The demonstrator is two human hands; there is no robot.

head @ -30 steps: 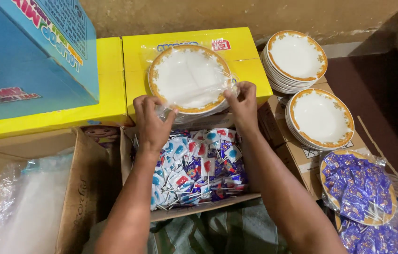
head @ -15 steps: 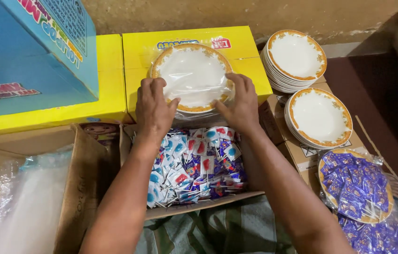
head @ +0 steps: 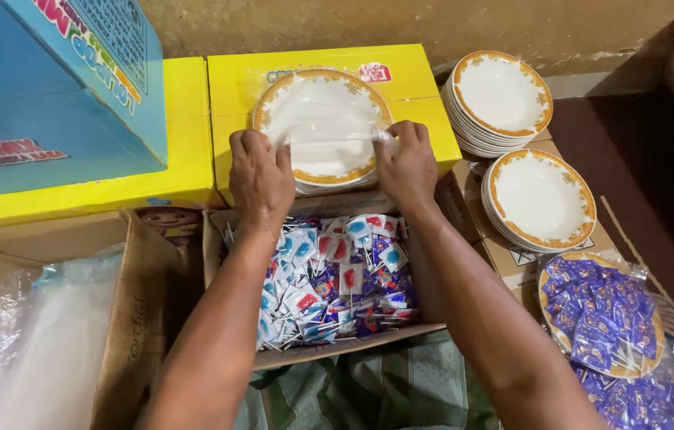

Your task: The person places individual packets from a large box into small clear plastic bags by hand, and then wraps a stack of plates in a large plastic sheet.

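Observation:
A white plate with a gold rim (head: 322, 111) lies on a yellow carton (head: 400, 80), and clear plastic film (head: 329, 131) is stretched across it. My left hand (head: 261, 177) pinches the film at the plate's left edge. At the right edge my right hand (head: 405, 166) grips the same film. Both hands sit just above an open cardboard box of wrapped lollipops (head: 329, 275).
Two stacks of gold-rimmed plates (head: 502, 99) (head: 540, 199) stand at the right on cartons. A plate of purple-wrapped sweets in plastic (head: 603, 314) lies at lower right. A blue box (head: 42, 87) sits at upper left, a carton with clear plastic bags (head: 42, 342) at lower left.
My hands have slid from the plate's near edge up to its sides, drawing the plastic film tight across the plate.

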